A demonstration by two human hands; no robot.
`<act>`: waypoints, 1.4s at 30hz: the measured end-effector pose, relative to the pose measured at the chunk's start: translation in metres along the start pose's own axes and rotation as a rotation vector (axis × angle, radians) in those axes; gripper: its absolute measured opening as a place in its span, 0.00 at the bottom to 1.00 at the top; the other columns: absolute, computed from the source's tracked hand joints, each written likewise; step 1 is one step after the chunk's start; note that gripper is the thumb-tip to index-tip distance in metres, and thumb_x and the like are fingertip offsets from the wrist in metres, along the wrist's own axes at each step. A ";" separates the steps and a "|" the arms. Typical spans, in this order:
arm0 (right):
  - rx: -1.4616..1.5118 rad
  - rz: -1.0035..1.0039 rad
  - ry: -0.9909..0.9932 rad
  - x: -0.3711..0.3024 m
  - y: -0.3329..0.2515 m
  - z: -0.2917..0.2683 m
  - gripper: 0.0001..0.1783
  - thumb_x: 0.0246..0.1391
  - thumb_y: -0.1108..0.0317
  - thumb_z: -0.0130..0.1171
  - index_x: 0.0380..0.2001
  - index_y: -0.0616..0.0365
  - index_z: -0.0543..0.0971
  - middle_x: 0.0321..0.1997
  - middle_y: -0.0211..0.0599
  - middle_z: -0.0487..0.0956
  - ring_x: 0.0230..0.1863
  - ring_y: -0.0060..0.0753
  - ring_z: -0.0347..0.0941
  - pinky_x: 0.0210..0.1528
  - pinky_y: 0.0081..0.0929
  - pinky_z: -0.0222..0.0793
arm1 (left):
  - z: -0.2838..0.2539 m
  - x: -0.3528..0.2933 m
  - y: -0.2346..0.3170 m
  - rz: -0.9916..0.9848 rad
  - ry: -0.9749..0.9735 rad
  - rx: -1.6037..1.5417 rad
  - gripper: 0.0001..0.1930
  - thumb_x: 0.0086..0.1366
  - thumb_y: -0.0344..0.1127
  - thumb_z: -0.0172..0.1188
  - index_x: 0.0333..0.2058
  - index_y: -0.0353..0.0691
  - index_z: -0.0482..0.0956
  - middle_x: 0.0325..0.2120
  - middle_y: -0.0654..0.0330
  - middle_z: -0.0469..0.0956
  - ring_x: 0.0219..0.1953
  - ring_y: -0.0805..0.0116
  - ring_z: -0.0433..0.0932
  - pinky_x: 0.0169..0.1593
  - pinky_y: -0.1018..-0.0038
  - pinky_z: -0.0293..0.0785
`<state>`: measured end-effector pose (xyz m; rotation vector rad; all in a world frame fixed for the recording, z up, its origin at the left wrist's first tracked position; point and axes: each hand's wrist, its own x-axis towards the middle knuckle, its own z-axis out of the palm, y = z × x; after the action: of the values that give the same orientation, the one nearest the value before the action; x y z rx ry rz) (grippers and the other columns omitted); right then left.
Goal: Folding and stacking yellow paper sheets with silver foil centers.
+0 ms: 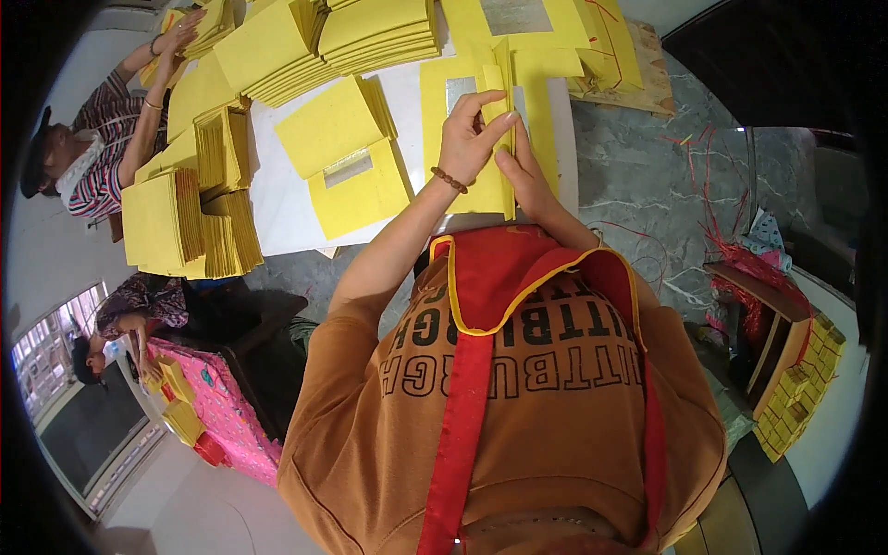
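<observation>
At the table's near edge, both of my hands work on a yellow paper sheet (499,83), whose middle part stands up in a narrow fold. My left hand (470,139), with a brown beaded bracelet at the wrist, has its fingers curled and its thumb and forefinger at the fold. My right hand (527,176) grips the fold from the other side, thumb against the paper. Flat beneath lies a yellow sheet (435,97) with a silvery patch partly covered by my left hand. Left of it rests a loose, part-folded yellow piece (361,190) with a silvery rectangle.
Stacks of folded yellow paper (277,51) crowd the white table (277,208) at its far and left sides. A person (102,139) handles paper at far left; another person (139,319) sits by a pink-covered table (231,398). Red strings (731,240) hang at right.
</observation>
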<state>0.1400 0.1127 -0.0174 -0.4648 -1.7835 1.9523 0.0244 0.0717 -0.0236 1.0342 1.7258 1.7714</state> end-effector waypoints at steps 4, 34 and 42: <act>-0.015 -0.012 0.006 0.000 -0.005 0.002 0.38 0.57 0.61 0.42 0.62 0.67 0.38 0.66 0.49 0.43 0.68 0.38 0.37 0.65 0.28 0.35 | -0.003 -0.003 -0.007 -0.023 0.013 -0.043 0.13 0.54 0.34 0.62 0.38 0.38 0.76 0.26 0.65 0.66 0.21 0.80 0.60 0.24 0.82 0.59; -0.075 0.020 0.006 0.000 0.003 0.001 0.37 0.59 0.60 0.40 0.61 0.71 0.38 0.66 0.53 0.41 0.68 0.40 0.35 0.66 0.29 0.33 | -0.002 -0.001 0.006 -0.118 0.014 0.016 0.18 0.52 0.38 0.64 0.41 0.38 0.75 0.27 0.64 0.69 0.21 0.79 0.61 0.24 0.81 0.60; 0.026 0.013 0.027 0.000 -0.006 0.003 0.36 0.59 0.60 0.37 0.61 0.69 0.38 0.67 0.49 0.41 0.68 0.38 0.34 0.66 0.29 0.32 | -0.001 -0.004 -0.004 -0.107 0.076 -0.103 0.12 0.55 0.31 0.59 0.39 0.36 0.74 0.21 0.68 0.66 0.19 0.82 0.58 0.23 0.82 0.58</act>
<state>0.1396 0.1107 -0.0113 -0.4933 -1.7411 1.9666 0.0250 0.0684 -0.0280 0.8260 1.6827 1.8316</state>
